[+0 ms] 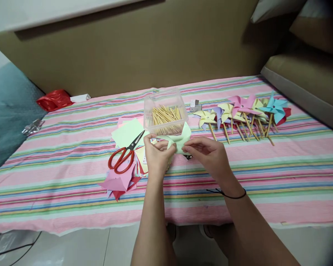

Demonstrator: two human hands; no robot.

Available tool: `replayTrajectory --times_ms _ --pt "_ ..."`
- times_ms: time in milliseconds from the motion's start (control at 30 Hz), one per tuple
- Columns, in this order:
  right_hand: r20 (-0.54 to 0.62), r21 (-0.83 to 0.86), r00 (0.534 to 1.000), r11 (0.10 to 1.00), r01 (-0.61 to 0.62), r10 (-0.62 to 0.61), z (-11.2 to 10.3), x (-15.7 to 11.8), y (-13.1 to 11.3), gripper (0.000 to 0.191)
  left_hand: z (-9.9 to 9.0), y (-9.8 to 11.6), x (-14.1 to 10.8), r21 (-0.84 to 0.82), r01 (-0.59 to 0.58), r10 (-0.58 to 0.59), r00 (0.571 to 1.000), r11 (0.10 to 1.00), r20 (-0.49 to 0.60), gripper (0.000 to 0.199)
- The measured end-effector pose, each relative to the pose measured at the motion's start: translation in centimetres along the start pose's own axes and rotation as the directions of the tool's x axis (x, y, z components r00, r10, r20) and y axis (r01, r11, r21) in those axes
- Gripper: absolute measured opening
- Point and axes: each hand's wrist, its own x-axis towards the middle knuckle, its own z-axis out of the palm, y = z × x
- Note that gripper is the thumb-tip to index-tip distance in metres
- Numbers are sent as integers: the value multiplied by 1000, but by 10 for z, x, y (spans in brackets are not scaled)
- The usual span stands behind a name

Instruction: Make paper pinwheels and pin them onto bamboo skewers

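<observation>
A light green paper (180,141), folded into pinwheel blades, is held up between both hands over the striped cloth. My left hand (158,155) pinches its left side and middle with thumb and fingers. At its lower right edge, my right hand (209,152) has thumb and forefinger closed on the paper. Just behind the hands stands a clear plastic box (165,92) of short wooden sticks (166,115). Red-handled scissors (124,157) lie left of my left hand, on a green paper sheet (127,133) and other coloured papers.
Several finished pinwheels (244,105) on sticks lie at the right, beside a small grey box (195,106). Cut pink and red papers (119,181) are at the front left. A red plastic bag (54,100) sits at the far left, near a clear packet (33,127).
</observation>
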Motion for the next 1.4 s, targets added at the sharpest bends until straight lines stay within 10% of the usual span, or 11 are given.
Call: replayTrajectory --times_ms 667,1400 --pt "-165 -180 978 979 94 -125 5 2 12 10 10 5 -6 -64 -55 59 996 996 67 57" --pt "-161 -150 986 987 -59 34 3 1 9 3 11 3 -8 -19 -159 160 983 987 91 54"
